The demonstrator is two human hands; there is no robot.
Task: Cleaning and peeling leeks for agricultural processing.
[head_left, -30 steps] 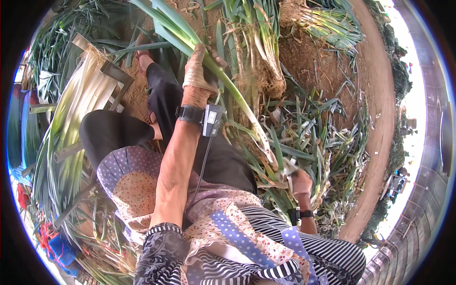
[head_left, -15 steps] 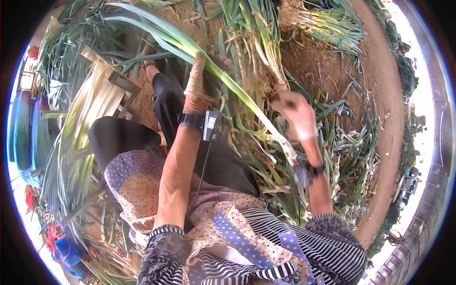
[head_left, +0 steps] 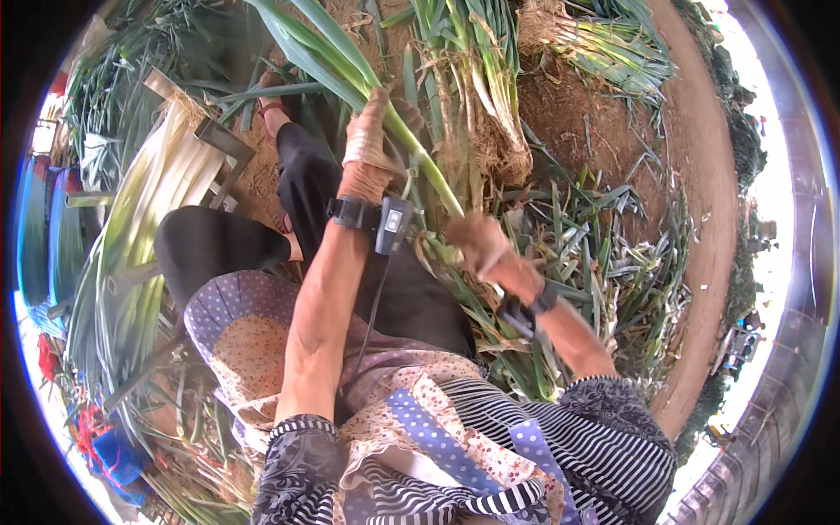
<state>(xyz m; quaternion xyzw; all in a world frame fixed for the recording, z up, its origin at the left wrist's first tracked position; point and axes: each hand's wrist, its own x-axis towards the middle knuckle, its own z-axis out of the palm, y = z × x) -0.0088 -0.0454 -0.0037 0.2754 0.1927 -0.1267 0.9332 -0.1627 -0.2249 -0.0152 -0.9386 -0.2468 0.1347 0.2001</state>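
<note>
Inside left grip | slender smooth leek | splayed, straplike leaves

Leek-like bundles and leaf trimmings are lying inside the right edge of a dirt floor, suggesting a farm yard.
</note>
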